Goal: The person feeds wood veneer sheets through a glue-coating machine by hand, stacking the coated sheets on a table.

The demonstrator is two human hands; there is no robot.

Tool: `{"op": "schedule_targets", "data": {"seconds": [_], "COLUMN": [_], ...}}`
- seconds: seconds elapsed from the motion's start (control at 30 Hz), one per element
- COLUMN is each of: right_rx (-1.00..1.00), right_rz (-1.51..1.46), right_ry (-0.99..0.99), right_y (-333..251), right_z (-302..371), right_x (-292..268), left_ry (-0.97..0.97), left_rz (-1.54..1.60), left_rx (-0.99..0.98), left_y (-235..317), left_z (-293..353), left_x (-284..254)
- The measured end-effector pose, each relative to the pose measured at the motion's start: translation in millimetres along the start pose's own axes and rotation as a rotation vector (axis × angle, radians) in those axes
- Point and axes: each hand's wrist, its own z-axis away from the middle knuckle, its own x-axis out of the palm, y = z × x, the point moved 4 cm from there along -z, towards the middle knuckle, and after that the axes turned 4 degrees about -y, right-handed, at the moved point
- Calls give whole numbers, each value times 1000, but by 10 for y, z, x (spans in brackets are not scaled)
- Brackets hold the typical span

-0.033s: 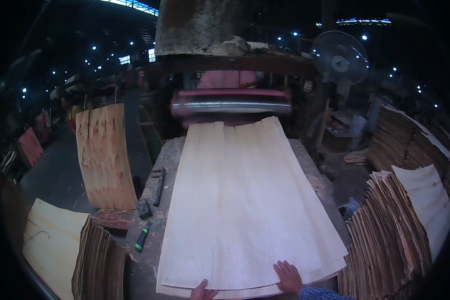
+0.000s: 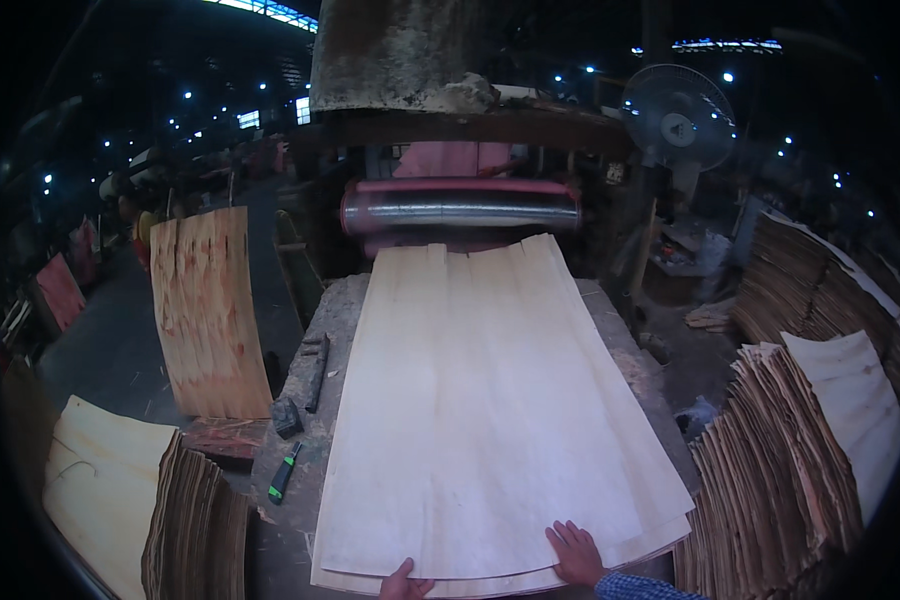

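A stack of pale wood veneer sheets (image 2: 490,410) lies lengthwise in front of me, its far end just below a shiny metal roller (image 2: 460,211) with pink-coated ends. At the near edge, my left hand (image 2: 404,582) rests with thumb and finger apart, the thumb on the top sheet and a finger along its edge. Flat on the near right part of the top sheet lies my right hand (image 2: 576,555), open with fingers spread. A utility knife (image 2: 285,474) with a black and green handle sits left of the sheets on the worn table (image 2: 315,440).
Veneer stacks stand at the left (image 2: 195,525) and right (image 2: 770,460). A reddish-streaked sheet (image 2: 210,315) leans upright at the left. Beside the sheets lie a dark block (image 2: 287,418) and a dark bar (image 2: 317,372). Behind, at the right, stands a fan (image 2: 678,120).
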Motion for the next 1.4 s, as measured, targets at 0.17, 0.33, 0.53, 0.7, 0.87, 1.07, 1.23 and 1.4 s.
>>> {"op": "schedule_targets", "data": {"seconds": [0.17, 0.33, 0.53, 0.7, 0.87, 1.07, 1.23, 1.4], "right_rx": [-8, -10, -5, 33, 46, -46, -36, -41], "right_rz": [-10, -28, -59, -183, -163, -104, -110, -119], "right_ry": [19, 25, 33, 10, 15, 28, 30, 27], "right_y": [-9, 72, 86, 60, 148, 142, 142, 142], "right_z": [2, 8, 35, 99, 170, 36, 49, 41], "right_x": [13, 91, 64, 17, 62, 35, 3, -40], "left_ry": [-64, -52, -36, -20, -13, -22, 24, 27], "left_rz": [40, 53, 56, 68, 56, 51, 51, 120], "left_rx": [-32, -18, -11, -10, -83, -16, -39, -62], "left_y": [28, 16, 26, 43, 5, 77, 111, 99], "left_z": [-72, -138, -115, -96, -191, -2, 69, 69], "left_x": [-55, -31, -91, -125, -144, -66, 45, -9]}}
